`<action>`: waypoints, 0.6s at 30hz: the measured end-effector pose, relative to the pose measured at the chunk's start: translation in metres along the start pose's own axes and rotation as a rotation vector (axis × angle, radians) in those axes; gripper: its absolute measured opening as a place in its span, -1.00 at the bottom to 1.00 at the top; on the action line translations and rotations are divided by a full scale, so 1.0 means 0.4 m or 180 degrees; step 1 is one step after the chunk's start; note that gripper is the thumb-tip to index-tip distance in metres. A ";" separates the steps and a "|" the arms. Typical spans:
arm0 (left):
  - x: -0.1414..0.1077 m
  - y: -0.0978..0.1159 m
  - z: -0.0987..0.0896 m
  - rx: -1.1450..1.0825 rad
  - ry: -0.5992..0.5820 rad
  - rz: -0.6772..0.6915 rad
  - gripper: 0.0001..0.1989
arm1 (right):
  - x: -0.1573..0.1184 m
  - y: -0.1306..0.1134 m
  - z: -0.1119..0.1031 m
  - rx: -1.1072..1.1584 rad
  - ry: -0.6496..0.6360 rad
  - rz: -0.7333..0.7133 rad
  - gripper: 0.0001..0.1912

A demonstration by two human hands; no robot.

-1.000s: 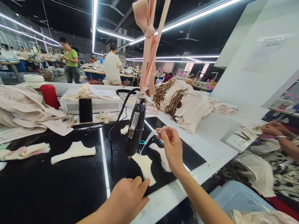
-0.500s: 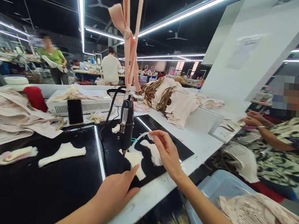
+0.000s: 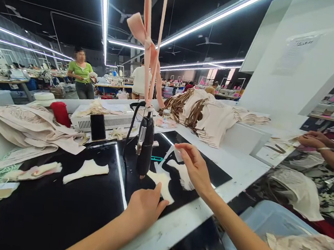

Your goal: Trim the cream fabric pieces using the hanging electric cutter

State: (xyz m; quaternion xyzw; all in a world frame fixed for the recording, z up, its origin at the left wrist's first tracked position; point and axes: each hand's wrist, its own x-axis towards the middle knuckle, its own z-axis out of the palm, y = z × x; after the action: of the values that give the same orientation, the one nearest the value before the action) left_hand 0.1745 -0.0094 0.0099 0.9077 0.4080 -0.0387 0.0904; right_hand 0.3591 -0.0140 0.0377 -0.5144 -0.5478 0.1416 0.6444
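My left hand [image 3: 146, 207] rests at the front of the black board, its index finger touching a cream fabric piece [image 3: 163, 183] and its thumb held apart. The lower fingers are partly hidden. Pinched in my right hand [image 3: 195, 171] is the top of a thin, translucent white strip [image 3: 168, 155], which runs down toward that fabric piece. A second cream piece [image 3: 182, 174] lies below the right hand. Just beyond the left hand, a black cylindrical hand tool [image 3: 145, 146] hangs tip down from pink straps [image 3: 148, 43]; neither hand grips it.
Another cream piece [image 3: 86, 171] lies on the board's left half. A phone [image 3: 98, 127] leans against a vented white box [image 3: 104, 122]. Stacked fabric [image 3: 206, 117] stands at the back. At right are a co-worker's hands [image 3: 317, 140] and a blue plastic bin [image 3: 252, 217].
My view has turned left, so the scene sits further right. The left finger still touches the cream piece, and the right hand still pinches the strip.
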 end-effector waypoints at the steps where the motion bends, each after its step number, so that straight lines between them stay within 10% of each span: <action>1: -0.001 0.001 -0.002 -0.0007 -0.0012 -0.0008 -0.42 | 0.011 -0.003 0.002 0.0040 0.0019 -0.0026 -0.69; 10: 0.001 -0.001 0.005 -0.0196 0.0096 0.0043 -0.41 | 0.061 -0.053 0.004 0.0472 0.0303 -0.0305 -0.72; 18: -0.039 -0.055 0.019 -0.0871 0.0168 0.0312 -0.47 | -0.108 -0.118 -0.018 0.0687 0.0237 0.0051 -0.78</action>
State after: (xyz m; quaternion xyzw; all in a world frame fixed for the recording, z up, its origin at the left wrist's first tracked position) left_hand 0.1475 -0.0081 0.0019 0.9064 0.3669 0.0456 0.2043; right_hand 0.3317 -0.0703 0.0529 -0.4512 -0.5010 0.1857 0.7148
